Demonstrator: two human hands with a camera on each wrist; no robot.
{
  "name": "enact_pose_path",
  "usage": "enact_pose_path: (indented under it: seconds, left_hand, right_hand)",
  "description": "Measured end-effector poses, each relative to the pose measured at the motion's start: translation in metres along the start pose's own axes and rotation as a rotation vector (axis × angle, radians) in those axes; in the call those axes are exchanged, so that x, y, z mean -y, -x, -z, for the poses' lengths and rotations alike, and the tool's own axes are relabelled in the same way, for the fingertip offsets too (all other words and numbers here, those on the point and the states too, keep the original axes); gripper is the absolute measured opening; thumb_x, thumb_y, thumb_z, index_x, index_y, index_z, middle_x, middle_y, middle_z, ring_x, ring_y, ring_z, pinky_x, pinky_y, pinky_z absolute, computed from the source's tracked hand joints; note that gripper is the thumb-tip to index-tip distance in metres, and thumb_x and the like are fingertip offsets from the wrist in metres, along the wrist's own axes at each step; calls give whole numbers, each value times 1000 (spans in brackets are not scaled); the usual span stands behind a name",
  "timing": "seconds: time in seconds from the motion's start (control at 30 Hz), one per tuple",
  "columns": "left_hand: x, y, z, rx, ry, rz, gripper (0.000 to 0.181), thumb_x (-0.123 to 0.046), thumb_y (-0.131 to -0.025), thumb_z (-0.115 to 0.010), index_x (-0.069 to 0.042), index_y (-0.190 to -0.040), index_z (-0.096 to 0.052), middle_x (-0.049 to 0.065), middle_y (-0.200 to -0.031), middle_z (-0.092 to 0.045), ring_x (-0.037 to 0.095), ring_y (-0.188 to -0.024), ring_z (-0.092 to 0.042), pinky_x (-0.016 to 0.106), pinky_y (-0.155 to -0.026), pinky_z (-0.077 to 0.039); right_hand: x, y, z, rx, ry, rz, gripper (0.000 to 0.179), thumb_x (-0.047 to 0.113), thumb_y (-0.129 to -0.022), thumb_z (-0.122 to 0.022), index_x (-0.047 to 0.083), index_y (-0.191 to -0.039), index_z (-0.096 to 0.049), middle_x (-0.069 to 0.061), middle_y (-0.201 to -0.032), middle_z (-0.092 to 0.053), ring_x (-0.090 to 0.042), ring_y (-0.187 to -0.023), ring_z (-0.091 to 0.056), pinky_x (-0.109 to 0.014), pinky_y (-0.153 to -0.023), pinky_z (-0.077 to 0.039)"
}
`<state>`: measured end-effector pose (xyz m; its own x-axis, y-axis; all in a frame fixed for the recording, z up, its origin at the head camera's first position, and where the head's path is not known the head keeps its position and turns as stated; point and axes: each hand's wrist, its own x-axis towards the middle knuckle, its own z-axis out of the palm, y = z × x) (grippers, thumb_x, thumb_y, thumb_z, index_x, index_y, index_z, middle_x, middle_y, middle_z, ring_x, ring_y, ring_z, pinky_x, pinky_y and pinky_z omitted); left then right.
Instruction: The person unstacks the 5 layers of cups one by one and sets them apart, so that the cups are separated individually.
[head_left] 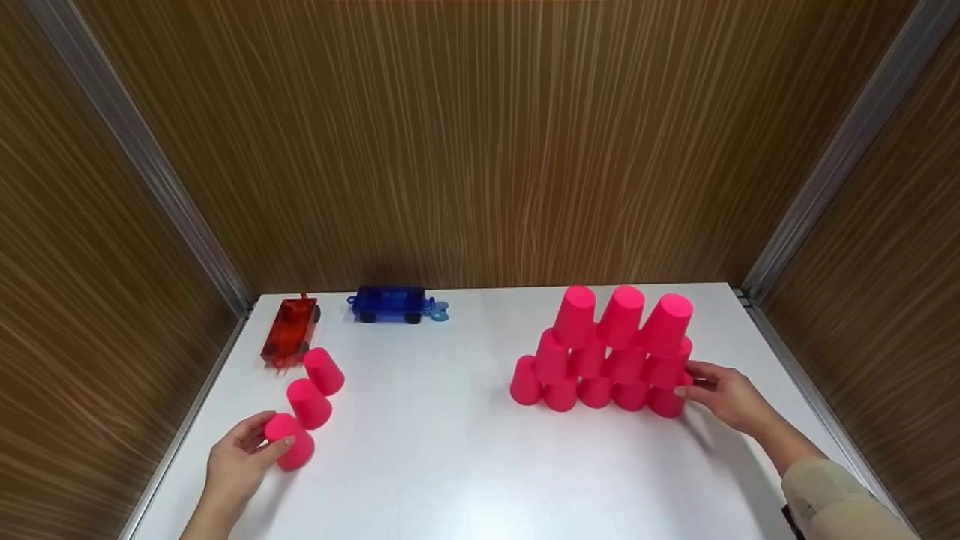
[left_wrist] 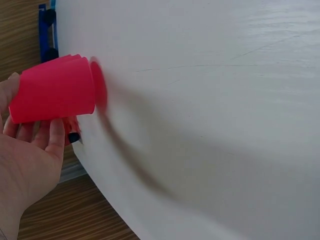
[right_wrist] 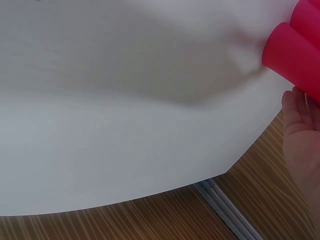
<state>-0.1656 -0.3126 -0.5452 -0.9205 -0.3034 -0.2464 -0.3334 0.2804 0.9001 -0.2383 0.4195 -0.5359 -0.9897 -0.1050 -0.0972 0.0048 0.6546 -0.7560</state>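
My left hand (head_left: 234,463) holds an upside-down pink plastic cup (head_left: 298,450), thumb on the near side and fingers on the far side. In the left wrist view that cup's rim is right at the white tabletop. Two more pink cups (head_left: 310,405) stand just behind it in a slanting row. On the right, a three-tier wall of upside-down pink cups (head_left: 594,360) has three on its top row. At its right end my right hand (head_left: 726,396) grips the bottom corner cup (head_left: 664,403) between thumb and fingers. In the right wrist view the thumb is hidden.
A see-through red toy car (head_left: 291,330) sits at the table's back left, close to the farthest loose cup. Beside it along the back edge is a see-through blue toy car (head_left: 388,301) with a light blue piece at its end. Wood-patterned panels (head_left: 480,150) enclose the white table (head_left: 435,435).
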Motion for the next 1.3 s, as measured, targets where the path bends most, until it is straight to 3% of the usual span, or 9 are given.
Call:
enact_pose_path:
  seconds: [0.43, 0.7, 1.03, 1.3]
  left_hand:
    - [2, -2, -3, 10, 30, 36, 78, -17, -95, -83, -2, -159, -41, 27, -160, -44, 42, -149, -42, 43, -109, -43]
    - [6, -6, -2, 16, 20, 49, 80, -19, -95, -83, -2, -160, -40, 27, -161, -43, 42, -150, -41, 42, -109, -43]
    - [6, -5, -4, 14, 20, 25, 79, -19, -96, -82, -2, -160, -40, 27, -159, -45, 43, -145, -46, 38, -105, -46]
    - [2, -7, 0, 52, 24, 44, 89, -19, -94, -84, -2, -165, -32, 26, -165, -37, 42, -152, -37, 43, -111, -42]
  right_hand:
    - [0, 1, 2, 8, 21, 1, 71, 30, -100, -77, -8, -153, -49, -30, -143, -60, -48, -127, -62, -29, -93, -60]
    - [1, 1, 1, 16, 17, -13, 71, 30, -100, -76, -7, -154, -48, -30, -145, -58, -49, -128, -61, -38, -96, -61]
    - [1, 0, -1, -13, 9, 23, 67, 27, -100, -77, -10, -150, -51, -30, -141, -62, -47, -126, -64, -22, -90, -58]
    - [1, 1, 0, -7, 18, 23, 68, 27, -100, -77, -10, -150, -51, -30, -141, -61, -47, -126, -63, -33, -94, -61]
